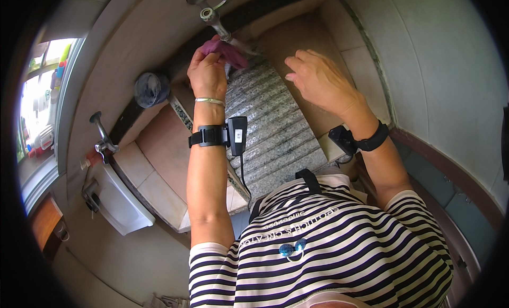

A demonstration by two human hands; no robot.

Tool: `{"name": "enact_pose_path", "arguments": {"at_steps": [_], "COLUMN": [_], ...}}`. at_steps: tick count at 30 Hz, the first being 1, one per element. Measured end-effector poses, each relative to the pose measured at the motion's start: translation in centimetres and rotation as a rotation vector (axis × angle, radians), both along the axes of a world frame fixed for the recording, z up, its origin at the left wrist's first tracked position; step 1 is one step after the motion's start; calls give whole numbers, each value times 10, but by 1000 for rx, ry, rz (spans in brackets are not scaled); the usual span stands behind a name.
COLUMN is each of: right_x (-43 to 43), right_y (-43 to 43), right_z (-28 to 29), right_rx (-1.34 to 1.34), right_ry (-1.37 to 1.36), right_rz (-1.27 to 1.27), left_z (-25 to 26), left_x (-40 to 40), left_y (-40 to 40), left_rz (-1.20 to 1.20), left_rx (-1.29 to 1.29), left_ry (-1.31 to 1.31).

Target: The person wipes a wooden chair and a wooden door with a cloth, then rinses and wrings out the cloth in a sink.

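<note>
A wet-looking pink-purple cloth (230, 56) is pinched in my left hand (208, 71), right beneath the spout of a metal tap (214, 21). Water seems to run from the tap beside the cloth. Below lies a ridged granite washboard slab (274, 121), wet and shiny near its left side. My right hand (318, 79) is raised over the right edge of the slab, fingers bent and apart, holding nothing that shows. Both wrists wear black straps with small devices.
A clear plastic container (152, 89) stands on the ledge left of the slab. Tiled basins lie on both sides of the washboard. Farther left are a second tap (104, 143) and a white washbasin (123, 204). A wall (429, 61) rises at the right.
</note>
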State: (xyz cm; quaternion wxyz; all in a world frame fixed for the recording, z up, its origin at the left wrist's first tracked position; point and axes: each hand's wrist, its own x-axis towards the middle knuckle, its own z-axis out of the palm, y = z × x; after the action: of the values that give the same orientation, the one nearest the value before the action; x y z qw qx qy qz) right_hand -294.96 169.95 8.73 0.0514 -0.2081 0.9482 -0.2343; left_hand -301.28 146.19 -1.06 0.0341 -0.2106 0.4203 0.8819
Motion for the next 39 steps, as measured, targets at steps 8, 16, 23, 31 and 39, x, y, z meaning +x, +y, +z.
{"name": "enact_pose_path", "arguments": {"at_steps": [8, 16, 23, 31, 39], "right_x": [-49, -96, -137, -130, -57], "right_y": [-16, -33, -55, -57, -65], "right_z": [38, 74, 25, 4, 30], "right_rx": [-104, -347, -291, -300, -403], "right_ry": [259, 83, 251, 351, 53], "right_rz": [11, 84, 97, 32, 141], "left_z": [3, 3, 38, 45, 78], "left_x": [-14, -16, -14, 22, 94], "left_y": [18, 5, 10, -3, 7], "left_rz": [-293, -436, -106, -22, -112], "left_rx": [-1228, -875, -242, 148, 201], "left_ry": [103, -2, -143, -92, 64]}}
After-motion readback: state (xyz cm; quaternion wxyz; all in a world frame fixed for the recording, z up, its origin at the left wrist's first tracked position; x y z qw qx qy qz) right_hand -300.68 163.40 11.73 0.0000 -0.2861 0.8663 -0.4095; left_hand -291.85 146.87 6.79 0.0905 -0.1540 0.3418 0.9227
